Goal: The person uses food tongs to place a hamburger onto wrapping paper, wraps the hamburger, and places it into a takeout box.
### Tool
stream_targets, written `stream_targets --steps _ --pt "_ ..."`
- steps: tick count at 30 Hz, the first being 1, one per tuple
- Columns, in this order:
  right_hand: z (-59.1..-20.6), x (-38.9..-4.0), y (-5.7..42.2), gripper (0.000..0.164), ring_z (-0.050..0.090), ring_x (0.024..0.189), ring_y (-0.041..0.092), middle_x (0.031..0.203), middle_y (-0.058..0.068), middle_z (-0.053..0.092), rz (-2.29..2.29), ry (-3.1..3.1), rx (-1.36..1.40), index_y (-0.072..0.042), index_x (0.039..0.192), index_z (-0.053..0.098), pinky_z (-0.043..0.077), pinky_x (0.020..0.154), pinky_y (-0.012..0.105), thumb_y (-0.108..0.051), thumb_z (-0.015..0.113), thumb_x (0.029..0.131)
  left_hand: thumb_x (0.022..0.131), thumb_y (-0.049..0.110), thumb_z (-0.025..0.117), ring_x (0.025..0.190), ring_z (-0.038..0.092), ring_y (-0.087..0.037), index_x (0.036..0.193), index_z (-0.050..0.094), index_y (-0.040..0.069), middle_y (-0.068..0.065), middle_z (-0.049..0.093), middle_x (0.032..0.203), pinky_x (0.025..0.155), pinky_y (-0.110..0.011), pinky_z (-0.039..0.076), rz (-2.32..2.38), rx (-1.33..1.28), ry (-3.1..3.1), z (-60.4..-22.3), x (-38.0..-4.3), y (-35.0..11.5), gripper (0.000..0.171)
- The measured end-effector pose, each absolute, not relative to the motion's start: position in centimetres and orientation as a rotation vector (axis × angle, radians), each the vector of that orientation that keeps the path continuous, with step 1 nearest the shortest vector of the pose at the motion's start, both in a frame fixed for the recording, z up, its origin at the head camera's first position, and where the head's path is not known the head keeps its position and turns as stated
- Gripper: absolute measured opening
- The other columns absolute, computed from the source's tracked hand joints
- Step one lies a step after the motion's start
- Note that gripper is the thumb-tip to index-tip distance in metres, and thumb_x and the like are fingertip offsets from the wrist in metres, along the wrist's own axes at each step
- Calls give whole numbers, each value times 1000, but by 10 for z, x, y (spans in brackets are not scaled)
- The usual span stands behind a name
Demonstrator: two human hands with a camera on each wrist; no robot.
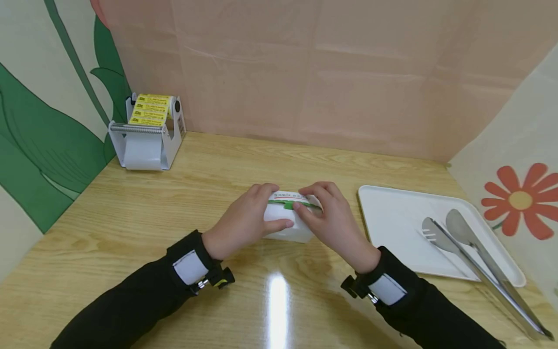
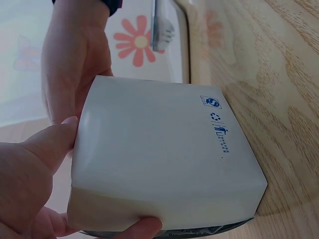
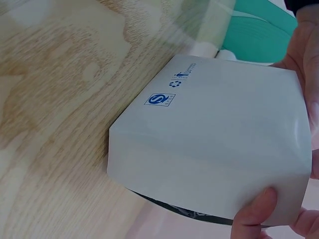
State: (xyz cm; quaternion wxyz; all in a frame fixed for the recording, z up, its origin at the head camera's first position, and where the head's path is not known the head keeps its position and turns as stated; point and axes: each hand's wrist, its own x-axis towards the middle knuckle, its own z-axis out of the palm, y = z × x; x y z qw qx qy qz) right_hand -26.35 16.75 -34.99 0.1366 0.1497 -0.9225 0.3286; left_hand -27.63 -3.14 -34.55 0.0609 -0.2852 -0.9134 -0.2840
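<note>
A white paper food box [image 1: 285, 233] with a green-trimmed, printed top stands on the table in front of me. My left hand [image 1: 244, 215] grips its upper left, the thumb laid along the near side and the fingers over the top and left end. From the other side my right hand [image 1: 333, 220] holds the upper right, its thumb at the green tab [image 1: 288, 205] and its fingers bent over the top edge. Blue printed marks [image 2: 217, 124] show on the box's near face in the left wrist view. Its far side is mostly hidden.
At the back left stands a white tape dispenser [image 1: 174, 140] with a roll of yellow labels [image 1: 150, 109]. On the right, a white tray [image 1: 383, 213] carries a metal fork [image 1: 449, 242] and a spoon-ended utensil [image 1: 462, 228], whose handles overhang its near edge. A pinkish sheet [image 1: 305, 72] covers the back.
</note>
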Motion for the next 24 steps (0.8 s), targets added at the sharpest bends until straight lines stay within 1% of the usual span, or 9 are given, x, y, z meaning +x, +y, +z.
stream_targets --steps 6,9,13,14,16,19,21,24 --pt "-352 -263 170 34 55 103 33 122 19 52 952 -2672 460 -2 120 64 52 79 44 -22 68 93 88 44 69 92 58 -21 132 49 -1 -15 59 119 72 -34 51 -858 -875 -2770 -346 -279 -30 67" --pt "-354 -263 175 40 55 99 30 127 19 51 935 -2666 538 -2 126 62 52 72 37 -21 69 91 89 46 67 91 57 -19 133 49 0 -12 59 118 73 -32 50 -857 -859 -2795 -345 -280 -30 65" --pt "-357 -262 185 52 55 93 24 134 20 46 968 -2655 680 0 134 55 52 63 26 -16 73 88 90 47 65 93 56 -18 134 49 2 -11 58 120 77 -33 50 -839 -842 -2825 -344 -280 -31 65" --pt "-358 -261 188 56 55 94 25 136 20 44 1004 -2652 699 0 136 53 52 64 25 -14 74 87 90 46 65 93 56 -18 134 49 2 -11 58 120 78 -34 50 -837 -840 -2825 -344 -280 -31 64" --pt "-360 -260 192 62 54 102 28 139 19 40 1112 -2638 701 0 139 48 54 67 25 -9 76 84 90 46 66 95 57 -19 134 49 1 -12 58 121 80 -35 50 -839 -832 -2831 -343 -280 -31 64" --pt "-364 -258 196 67 50 114 33 141 18 33 1306 -2601 608 0 138 42 55 72 24 -1 77 81 91 45 66 98 58 -19 134 49 0 -13 58 123 84 -37 51 -842 -818 -2831 -344 -280 -30 65" --pt "-365 -254 197 67 46 117 33 137 17 32 1381 -2573 498 2 134 40 55 75 25 1 78 79 91 45 66 100 58 -20 134 49 0 -13 57 124 84 -37 51 -844 -807 -2835 -344 -280 -30 65" --pt "-367 -246 196 57 50 109 32 127 18 40 1356 -2577 357 4 124 43 56 77 29 -3 79 80 90 45 66 98 58 -20 134 49 -1 -14 58 123 83 -37 51 -849 -799 -2825 -344 -280 -30 66"
